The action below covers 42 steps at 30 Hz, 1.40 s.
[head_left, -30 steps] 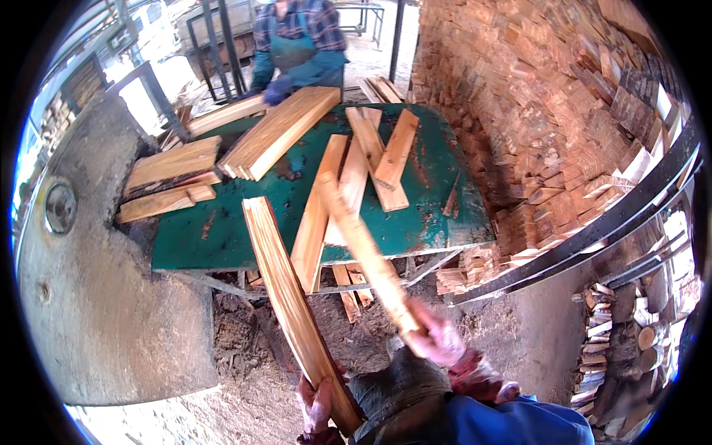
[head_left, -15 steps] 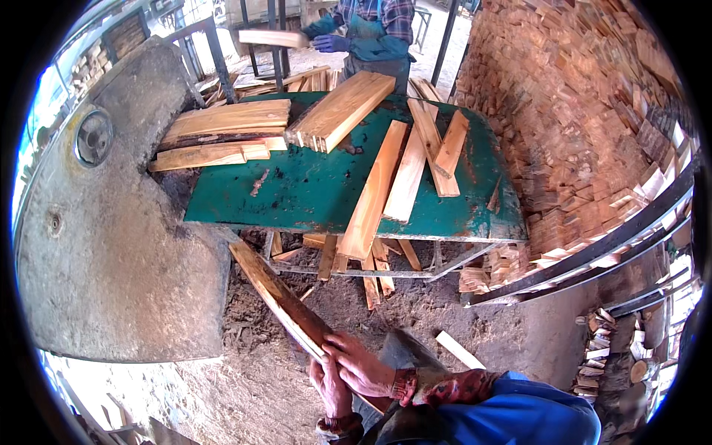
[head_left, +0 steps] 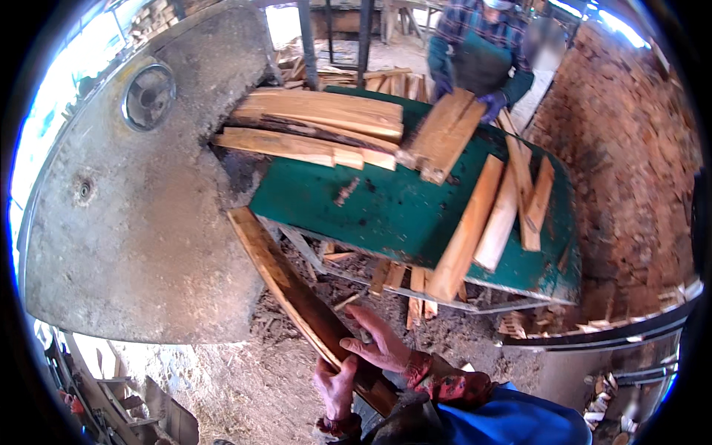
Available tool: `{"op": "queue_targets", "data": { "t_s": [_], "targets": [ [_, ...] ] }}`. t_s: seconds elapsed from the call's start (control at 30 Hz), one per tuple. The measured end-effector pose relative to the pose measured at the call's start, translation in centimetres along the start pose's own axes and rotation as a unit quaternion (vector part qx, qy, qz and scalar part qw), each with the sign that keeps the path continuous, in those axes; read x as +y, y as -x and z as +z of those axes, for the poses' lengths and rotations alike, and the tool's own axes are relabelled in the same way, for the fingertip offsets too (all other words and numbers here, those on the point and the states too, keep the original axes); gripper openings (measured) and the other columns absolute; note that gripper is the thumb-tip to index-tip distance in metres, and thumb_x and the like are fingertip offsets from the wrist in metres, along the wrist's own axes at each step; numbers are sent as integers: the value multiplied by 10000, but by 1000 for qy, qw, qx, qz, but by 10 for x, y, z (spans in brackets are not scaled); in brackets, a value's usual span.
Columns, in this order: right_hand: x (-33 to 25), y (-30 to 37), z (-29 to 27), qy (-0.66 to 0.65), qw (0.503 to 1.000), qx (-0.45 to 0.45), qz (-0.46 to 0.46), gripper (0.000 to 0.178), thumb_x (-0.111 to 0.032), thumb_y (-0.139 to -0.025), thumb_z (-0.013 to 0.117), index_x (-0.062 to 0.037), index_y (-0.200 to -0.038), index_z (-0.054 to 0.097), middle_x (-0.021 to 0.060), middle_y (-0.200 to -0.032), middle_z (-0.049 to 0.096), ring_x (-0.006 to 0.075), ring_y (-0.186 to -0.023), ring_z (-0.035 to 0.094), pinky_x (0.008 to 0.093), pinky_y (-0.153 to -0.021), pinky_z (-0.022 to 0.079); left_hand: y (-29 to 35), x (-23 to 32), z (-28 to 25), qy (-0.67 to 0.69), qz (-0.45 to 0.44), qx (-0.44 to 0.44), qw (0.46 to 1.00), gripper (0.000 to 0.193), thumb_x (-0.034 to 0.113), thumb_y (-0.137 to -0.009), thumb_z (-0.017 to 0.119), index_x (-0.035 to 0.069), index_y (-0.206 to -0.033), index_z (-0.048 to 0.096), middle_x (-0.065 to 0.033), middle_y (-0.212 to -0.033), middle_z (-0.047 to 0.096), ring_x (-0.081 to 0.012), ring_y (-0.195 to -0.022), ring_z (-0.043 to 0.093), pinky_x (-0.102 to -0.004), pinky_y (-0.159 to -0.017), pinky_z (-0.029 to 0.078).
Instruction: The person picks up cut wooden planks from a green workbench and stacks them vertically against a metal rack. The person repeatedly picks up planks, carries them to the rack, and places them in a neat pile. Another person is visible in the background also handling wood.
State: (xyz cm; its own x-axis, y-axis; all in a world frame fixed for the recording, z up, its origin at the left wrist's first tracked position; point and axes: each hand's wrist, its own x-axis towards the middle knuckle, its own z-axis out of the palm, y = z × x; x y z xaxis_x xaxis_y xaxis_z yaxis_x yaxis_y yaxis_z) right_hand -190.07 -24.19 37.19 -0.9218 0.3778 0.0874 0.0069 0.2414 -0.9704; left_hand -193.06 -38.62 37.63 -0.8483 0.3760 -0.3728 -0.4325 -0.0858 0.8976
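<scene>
Since the earlier frame, the right hand (head_left: 380, 343) had loosened, its fingers spread over the long board (head_left: 302, 299); the left hand (head_left: 336, 387) clasped its lower part. The board, dark-faced and pale-edged, slanted up beside the grey slab (head_left: 148, 245). Loose planks (head_left: 467, 230) obstructed the green table (head_left: 378, 219); a co-worker's gloved hands (head_left: 494, 106) gripped others.

The board (head_left: 300, 293) you hold is wood, pale along its edge, dark and rough across its face. Your green tabletop (head_left: 393, 215) looks painted, smooth but scuffed; your grey slab (head_left: 141, 245) is matt and grainy, its round fitting (head_left: 149, 96) glossier, metal-like. Your blue garment (head_left: 486, 415) is cloth.
</scene>
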Motion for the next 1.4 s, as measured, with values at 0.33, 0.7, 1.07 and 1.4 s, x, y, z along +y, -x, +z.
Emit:
{"op": "queue_targets", "data": {
  "t_s": [0.33,0.7,1.07,1.4],
  "targets": [
    [42,-177,38,22,993,-115,6,1092,-385,-691,843,85,-1448,212,318,-1299,423,426,-1249,425,434,-1079,335,-120,29,17,-172,24,8,985,533,193,-796,756,-21,-1215,505,-113,-1008,651,-158,-883,622,-307,-789,515],
    [33,-234,-3,219,960,-136,107,1016,-307,-672,822,7,-1459,261,259,-1270,439,415,-1193,475,442,-986,430,-252,66,-19,144,-69,-176,971,586,221,-864,736,-37,-1326,483,-109,-1203,614,-189,-1100,589,-340,-944,489],
    [38,-273,-4,260,964,5,52,804,-325,-748,809,13,-1378,441,239,-1261,516,385,-1107,569,426,-955,472,-351,97,-18,110,-147,-144,972,382,143,-854,689,-20,-1185,591,-57,-1080,645,-157,-945,613,-300,-835,498],
    [123,-390,-48,71,940,331,35,787,-161,-742,843,-20,-1388,417,162,-1244,514,249,-1082,593,335,-864,537,-397,88,15,133,-153,-70,977,399,193,-850,690,18,-1185,563,-67,-1106,632,-191,-955,643,-333,-771,557]
  ]
}}
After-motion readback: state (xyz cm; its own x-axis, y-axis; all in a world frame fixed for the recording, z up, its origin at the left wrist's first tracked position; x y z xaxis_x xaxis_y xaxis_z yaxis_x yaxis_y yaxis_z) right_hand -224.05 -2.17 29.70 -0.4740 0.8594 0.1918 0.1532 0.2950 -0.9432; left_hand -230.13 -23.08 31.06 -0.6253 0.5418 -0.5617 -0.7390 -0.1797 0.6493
